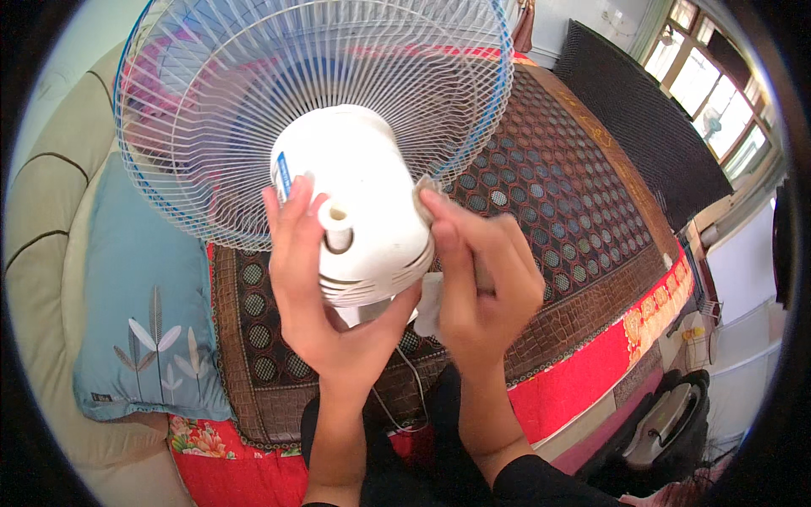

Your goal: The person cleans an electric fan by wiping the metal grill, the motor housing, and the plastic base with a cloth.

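Note:
An electric fan stands right before me, its white motor housing [355, 158] towards me and its wire guard [215, 127] with a blue rim beyond. My left hand [323, 304] grips the housing from the left and below, fingers beside a white knob [336, 215] on top. Pinched in my right hand [485, 272] is a greyish cloth or wipe [427, 187], pressed against the housing's right side. Part of it hangs below my fingers. Vent slots [380, 282] run along the housing's near end. The fan's stand is mostly hidden behind my hands.
Under the fan lies a brown mat with round inlays [557, 184] on a bed with red bedding [557, 405]. A blue pillow [152, 304] rests by the padded beige headboard [44, 228] at left. A white cord [418, 386] trails near my lap. A black panel [640, 120] stands at far right.

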Demonstrator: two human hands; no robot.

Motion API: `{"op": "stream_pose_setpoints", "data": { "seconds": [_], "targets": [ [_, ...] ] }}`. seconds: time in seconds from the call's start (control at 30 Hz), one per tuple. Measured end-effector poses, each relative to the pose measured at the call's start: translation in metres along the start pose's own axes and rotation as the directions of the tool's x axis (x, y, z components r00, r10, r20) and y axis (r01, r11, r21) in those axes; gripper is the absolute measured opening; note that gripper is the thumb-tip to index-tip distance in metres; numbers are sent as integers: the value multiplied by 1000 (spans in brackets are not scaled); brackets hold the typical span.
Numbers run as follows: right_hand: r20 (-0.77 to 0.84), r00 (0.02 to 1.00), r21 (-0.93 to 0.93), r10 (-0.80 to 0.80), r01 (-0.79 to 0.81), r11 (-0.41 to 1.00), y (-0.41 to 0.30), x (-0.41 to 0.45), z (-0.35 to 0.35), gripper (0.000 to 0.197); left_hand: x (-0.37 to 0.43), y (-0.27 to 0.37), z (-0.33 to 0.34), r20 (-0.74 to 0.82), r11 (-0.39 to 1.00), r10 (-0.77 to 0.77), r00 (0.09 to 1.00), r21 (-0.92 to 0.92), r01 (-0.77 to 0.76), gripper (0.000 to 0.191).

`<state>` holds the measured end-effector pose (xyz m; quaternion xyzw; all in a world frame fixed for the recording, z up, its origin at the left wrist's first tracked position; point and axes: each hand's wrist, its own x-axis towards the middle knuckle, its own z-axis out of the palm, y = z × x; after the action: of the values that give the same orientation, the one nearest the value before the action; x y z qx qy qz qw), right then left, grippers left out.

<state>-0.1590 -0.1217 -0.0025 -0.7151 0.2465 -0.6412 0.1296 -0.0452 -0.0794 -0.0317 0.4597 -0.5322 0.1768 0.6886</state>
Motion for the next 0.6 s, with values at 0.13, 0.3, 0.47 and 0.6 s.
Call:
{"op": "stream_pose_setpoints", "data": {
  "seconds": [0.13,0.3,0.47,0.6],
  "targets": [
    [4,986,173,164,-162,971,16,-5,6,21,3,2,1,-7,1000,-23,1000,-22,23,95],
    [-2,999,306,37,-35,951,1,-3,5,23,5,2,1,-16,1000,-28,999,-1,28,100],
    [167,986,263,-13,-32,964,5,0,-11,22,-3,-7,-8,74,995,-87,993,53,83,121],
    [37,975,384,217,-215,898,14,0,-11,20,0,-18,-19,156,999,41,987,-6,-40,123]
  ]
}}
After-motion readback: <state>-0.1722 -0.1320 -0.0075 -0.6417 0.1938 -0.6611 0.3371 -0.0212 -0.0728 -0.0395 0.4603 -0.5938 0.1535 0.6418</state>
